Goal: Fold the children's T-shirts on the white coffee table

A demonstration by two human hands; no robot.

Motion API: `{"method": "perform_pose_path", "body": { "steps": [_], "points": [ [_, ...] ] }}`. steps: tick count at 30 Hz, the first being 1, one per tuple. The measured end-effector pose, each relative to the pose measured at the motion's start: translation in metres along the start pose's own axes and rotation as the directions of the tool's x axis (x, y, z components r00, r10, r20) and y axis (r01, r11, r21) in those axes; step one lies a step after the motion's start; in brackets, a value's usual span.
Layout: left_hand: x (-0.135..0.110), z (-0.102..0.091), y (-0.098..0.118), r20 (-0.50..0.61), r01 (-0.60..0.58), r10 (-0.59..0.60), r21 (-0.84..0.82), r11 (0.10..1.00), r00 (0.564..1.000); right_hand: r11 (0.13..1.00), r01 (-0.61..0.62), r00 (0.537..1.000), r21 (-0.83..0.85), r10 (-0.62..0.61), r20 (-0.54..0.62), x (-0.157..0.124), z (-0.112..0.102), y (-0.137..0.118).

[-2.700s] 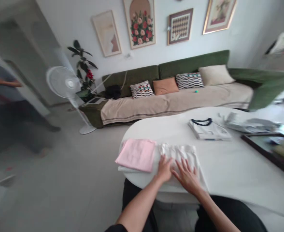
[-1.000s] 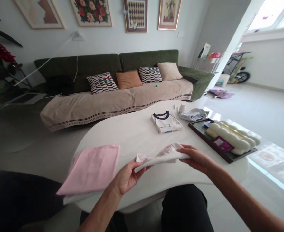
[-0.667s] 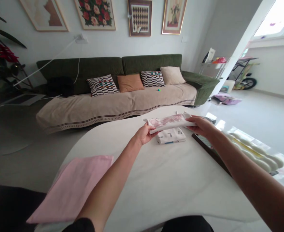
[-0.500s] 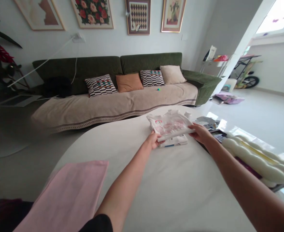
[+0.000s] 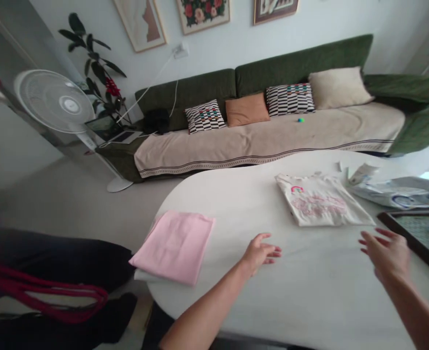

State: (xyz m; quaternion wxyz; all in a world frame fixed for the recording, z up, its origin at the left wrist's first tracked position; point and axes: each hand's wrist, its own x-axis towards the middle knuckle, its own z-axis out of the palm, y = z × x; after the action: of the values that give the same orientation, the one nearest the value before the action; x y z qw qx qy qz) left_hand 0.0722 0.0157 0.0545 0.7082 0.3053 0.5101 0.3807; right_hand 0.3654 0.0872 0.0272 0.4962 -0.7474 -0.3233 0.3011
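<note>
A folded white T-shirt (image 5: 320, 204) with a pink print lies flat on the white table (image 5: 236, 189). Over the bare tabletop, left of the shirt and nearer to me, hovers my left hand (image 5: 260, 253), its fingers apart and holding nothing. My right hand (image 5: 389, 253) is beyond the shirt's lower right corner, also spread and free of anything. At the table's left edge rests a folded pink cloth (image 5: 176, 245), with something white showing beneath it.
To the right are a plastic bag (image 5: 400, 192) and a dark-rimmed tray (image 5: 400, 218). A green sofa (image 5: 200, 82) with cushions stands behind the table. A white fan (image 5: 59, 102) stands at left. Dark fabric with a red strap (image 5: 64, 291) is at lower left.
Both hands have let go of the white T-shirt and drawn back toward me. The shirt now lies flat on the table. My view has turned to the left, bringing the fan into sight.
</note>
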Motion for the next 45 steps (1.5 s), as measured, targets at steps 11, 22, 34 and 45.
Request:
{"method": "perform_pose_path", "body": {
  "steps": [11,22,34,45],
  "points": [
    [-0.177,-0.164,-0.006,-0.251,-0.214,0.387,0.519,0.827,0.887,0.951,0.299,0.790,-0.079,-0.201,0.579,-0.202,0.049,0.008],
    [-0.179,-0.316,0.036,-0.509,0.402,0.565,0.860,0.313,0.650,0.902,0.421,0.619,-0.102,-0.203,0.759,-0.329,0.136,-0.008],
    [-0.077,-0.307,0.118,-0.513,0.293,0.460,0.834,0.467,0.725,0.857,0.504,0.590,-0.110,-0.249,0.768,-0.353,0.175,-0.014],
    [-0.250,-0.197,0.114,0.470,-0.493,0.150,0.828,0.268,0.870,0.280,0.951,0.100,0.134,-0.684,0.722,-0.357,0.160,-0.099]
  ]
}}
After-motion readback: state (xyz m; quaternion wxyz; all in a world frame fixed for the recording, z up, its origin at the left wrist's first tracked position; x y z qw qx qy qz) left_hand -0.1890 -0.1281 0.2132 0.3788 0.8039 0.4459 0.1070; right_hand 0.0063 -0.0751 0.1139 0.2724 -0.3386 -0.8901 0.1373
